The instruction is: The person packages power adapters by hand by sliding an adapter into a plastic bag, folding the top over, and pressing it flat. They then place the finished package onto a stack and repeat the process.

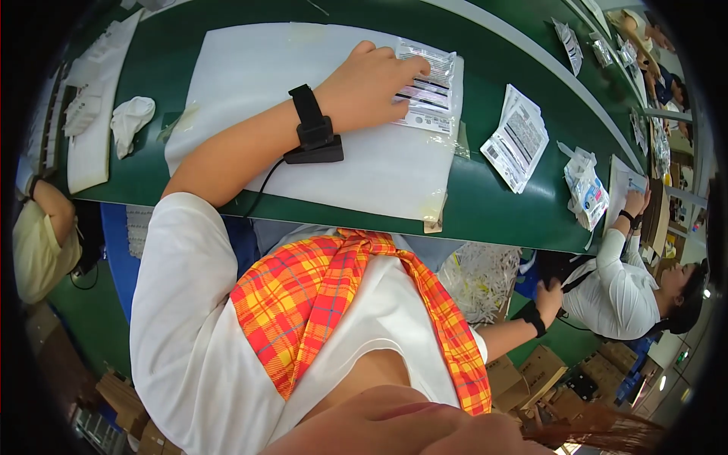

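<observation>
My left hand (371,85) reaches over a flat white-and-silver printed packet (438,95), its fingertips and thumb apart at the packet's left side. The packet lies near the right edge of a white sheet (280,80) taped to the green table (485,201). My right hand (549,300) hangs low beside the table's near edge, away from the packet. Its fingers are curled closed, and what they hold, if anything, cannot be made out.
Printed packets (518,136) lie stacked right of the sheet. A plastic-wrapped pack (585,188) sits further right. A crumpled white cloth (132,123) is at left. Co-workers sit on both sides, one in a white top (618,292). Cardboard boxes (538,371) stand on the floor.
</observation>
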